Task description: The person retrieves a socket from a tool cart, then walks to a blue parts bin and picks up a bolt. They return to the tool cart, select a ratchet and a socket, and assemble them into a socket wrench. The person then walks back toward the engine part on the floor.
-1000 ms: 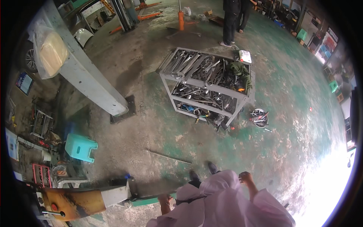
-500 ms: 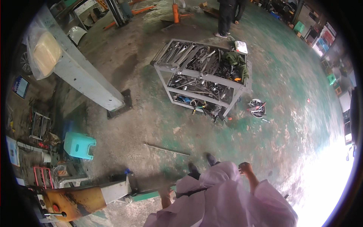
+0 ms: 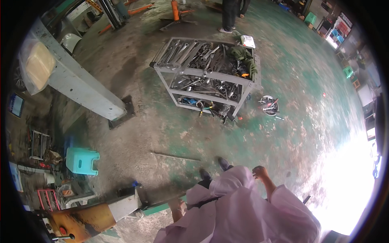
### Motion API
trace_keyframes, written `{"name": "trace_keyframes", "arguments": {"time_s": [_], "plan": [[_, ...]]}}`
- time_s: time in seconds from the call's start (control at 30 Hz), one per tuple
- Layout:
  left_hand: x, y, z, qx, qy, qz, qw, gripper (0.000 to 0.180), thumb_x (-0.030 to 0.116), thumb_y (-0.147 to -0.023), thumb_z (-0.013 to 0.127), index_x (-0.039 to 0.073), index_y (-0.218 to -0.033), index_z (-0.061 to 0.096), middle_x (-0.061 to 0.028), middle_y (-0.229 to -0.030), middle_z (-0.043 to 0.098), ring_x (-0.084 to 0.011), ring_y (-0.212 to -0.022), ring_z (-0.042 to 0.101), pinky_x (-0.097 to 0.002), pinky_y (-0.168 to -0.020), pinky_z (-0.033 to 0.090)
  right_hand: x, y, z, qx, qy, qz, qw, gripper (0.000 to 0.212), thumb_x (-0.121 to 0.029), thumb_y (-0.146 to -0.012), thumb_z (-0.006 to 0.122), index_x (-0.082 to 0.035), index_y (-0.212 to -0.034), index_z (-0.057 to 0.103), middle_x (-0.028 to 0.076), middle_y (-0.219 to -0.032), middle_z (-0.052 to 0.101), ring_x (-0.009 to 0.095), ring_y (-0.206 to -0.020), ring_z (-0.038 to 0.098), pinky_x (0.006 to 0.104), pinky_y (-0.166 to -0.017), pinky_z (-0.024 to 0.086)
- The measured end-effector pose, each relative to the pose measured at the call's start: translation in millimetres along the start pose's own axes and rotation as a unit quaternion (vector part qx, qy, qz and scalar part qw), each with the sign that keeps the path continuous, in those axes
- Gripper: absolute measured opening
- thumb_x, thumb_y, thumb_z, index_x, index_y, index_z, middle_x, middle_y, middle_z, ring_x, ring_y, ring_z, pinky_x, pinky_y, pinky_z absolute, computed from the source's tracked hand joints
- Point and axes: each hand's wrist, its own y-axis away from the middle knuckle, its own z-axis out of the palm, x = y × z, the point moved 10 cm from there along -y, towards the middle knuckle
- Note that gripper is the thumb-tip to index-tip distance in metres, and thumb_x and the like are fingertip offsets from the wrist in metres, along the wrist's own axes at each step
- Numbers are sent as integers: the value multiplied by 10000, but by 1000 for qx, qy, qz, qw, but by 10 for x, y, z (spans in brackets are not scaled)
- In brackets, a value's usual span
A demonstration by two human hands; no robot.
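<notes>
Thin rod [image 3: 175,156] is seen on floor [image 3: 291,141], ahead of left hand [image 3: 177,203], apparently farther from right hand [image 3: 260,172]; long axis roughly left-right. Right fingers look curled; whether anything's held can't be told, either hand.

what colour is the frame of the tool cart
Light grey: the tool cart's frame shows best in the head view, the only one here.

The floor [image 3: 304,133] (worn green paint) bears a rod [image 3: 175,156], tool cart [image 3: 223,77] and round dish [image 3: 270,114].

Room before hands [image 3: 259,173]; rod [image 3: 176,156], tool cart [image 3: 227,77] obstruct beyond.
</notes>
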Motion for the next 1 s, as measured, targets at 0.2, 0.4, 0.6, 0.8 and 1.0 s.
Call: {"name": "trace_keyframes", "arguments": {"time_s": [0.2, 0.4, 0.6, 0.8, 1.0], "plan": [[-102, 45, -9, 6, -5, -11, 1000, 144, 72, -834, 516, 38, -697, 490, -98, -541, 485, -217, -460, 508, -409, -421, 473, 84, 34, -20, 15, 8, 14, 1000, 121, -127, -817, 595, -39, -901, 600, 70, -747, 637, 159, -574, 618, 275, -457, 491], [-205, 105, -49, 10, -9, -24, 1000, 122, 80, -833, 528, 35, -722, 502, -99, -570, 496, -220, -504, 522, -412, -446, 477, 125, 123, 20, 1, -4, 15, 1000, 118, -133, -822, 592, -47, -902, 603, 62, -745, 634, 155, -567, 611, 269, -460, 485], [-282, 150, -129, 17, -12, -35, 999, 104, 87, -831, 539, 32, -746, 513, -99, -600, 507, -222, -549, 536, -415, -471, 480, 169, 201, 21, 2, -5, 16, 1000, 131, -150, -822, 600, -46, -903, 600, 61, -757, 634, 153, -578, 611, 275, -470, 490], [-266, 146, -192, 24, -18, -41, 999, 91, 95, -829, 551, 29, -771, 525, -100, -630, 519, -225, -593, 550, -418, -496, 484, 243, 242, 100, -44, -39, 43, 997, 143, -161, -824, 597, -44, -905, 601, 62, -757, 634, 156, -594, 612, 279, -479, 499], [-222, 153, -268, 34, -31, -44, 998, 86, 102, -828, 562, 26, -796, 537, -100, -660, 530, -227, -637, 564, -421, -520, 488, 372, 282, 89, -11, -6, 33, 999, 152, -164, -820, 597, -46, -915, 608, 66, -759, 633, 157, -596, 605, 287, -496, 508]]}}
